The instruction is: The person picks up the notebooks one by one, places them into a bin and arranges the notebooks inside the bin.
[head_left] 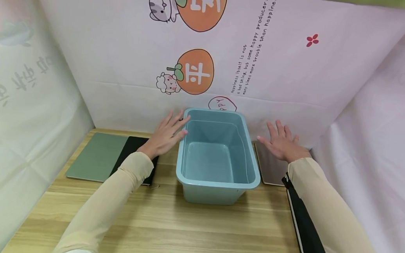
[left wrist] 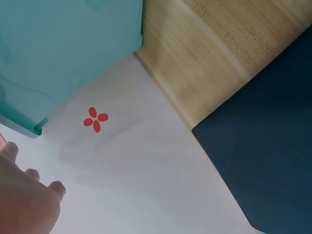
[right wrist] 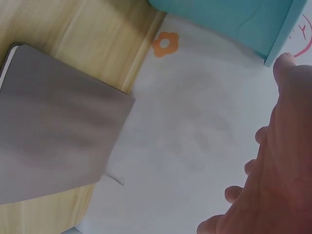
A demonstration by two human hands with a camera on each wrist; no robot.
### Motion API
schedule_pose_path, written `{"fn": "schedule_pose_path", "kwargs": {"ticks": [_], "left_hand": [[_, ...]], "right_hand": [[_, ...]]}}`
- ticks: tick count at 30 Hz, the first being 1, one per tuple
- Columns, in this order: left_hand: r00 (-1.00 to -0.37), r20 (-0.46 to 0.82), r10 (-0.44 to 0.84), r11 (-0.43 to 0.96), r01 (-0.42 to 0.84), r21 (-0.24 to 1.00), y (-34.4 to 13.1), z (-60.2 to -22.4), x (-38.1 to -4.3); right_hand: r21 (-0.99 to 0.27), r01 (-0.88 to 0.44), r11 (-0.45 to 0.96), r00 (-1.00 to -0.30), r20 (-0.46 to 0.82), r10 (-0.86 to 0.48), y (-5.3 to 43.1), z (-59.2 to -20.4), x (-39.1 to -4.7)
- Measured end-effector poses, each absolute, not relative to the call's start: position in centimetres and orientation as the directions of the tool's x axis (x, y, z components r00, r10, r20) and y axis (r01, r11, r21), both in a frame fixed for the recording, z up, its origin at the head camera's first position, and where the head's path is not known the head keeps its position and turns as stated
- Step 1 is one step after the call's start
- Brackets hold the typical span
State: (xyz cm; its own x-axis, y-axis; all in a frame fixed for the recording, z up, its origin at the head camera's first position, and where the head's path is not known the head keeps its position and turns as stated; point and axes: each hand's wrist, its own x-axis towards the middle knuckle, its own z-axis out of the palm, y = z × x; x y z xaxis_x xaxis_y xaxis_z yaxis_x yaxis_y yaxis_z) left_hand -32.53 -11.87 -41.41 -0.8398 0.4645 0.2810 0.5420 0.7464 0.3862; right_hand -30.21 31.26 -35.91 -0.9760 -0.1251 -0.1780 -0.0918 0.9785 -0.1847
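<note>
Head view: a light-blue plastic bin (head_left: 212, 194) is set near the centre of the frame on a wood-grained table (head_left: 166, 233), close to the printed white cloth (head_left: 281, 61) that is hung across the upper part. At centre left, a green notebook (head_left: 96, 156) is seen beside a black notebook (head_left: 132, 147), which is partly covered by the left hand (head_left: 164, 133) and left sleeve (head_left: 109, 202). Just right of the bin, a grey-brown notebook (head_left: 271, 170) is partly hidden by the right hand (head_left: 282, 142); at lower right, a second black notebook (head_left: 305, 224) is crossed by the right sleeve (head_left: 337, 222).

Both hands are raised beside the bin with fingers extended and spread, and nothing is gripped by either. The bin's left rim is overlapped by the left fingertips; whether it is touched cannot be told. In the head view, the right thumb is seen just outside the right rim, with a small gap between. In the right wrist view, the thumb is seen close to the rim's corner, at upper right.
</note>
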Motion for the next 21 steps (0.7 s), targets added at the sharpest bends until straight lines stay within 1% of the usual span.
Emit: {"fn": "schedule_pose_path", "kwargs": {"ticks": [4,8,14,21], "left_hand": [[-0.829,0.285,0.481,0.731,0.559,0.391,-11.9,-41.7,-32.6],[-0.823,0.284,0.492,0.721,0.568,0.398,-11.9,-41.8,-32.6],[-0.819,0.278,0.502,0.695,0.573,0.434,-11.8,-42.2,-32.6],[-0.82,0.271,0.505,0.676,0.571,0.466,-11.9,-42.1,-32.6]], "right_hand": [[-0.176,-0.093,0.98,-0.975,-0.184,-0.126,31.4,-36.2,-30.1],[-0.194,-0.094,0.976,-0.977,-0.17,-0.128,31.6,-36.6,-30.0],[-0.206,-0.092,0.974,-0.981,-0.147,-0.124,32.4,-37.7,-29.6],[-0.197,-0.083,0.977,-0.976,-0.183,-0.119,33.3,-38.3,-29.2]]}}
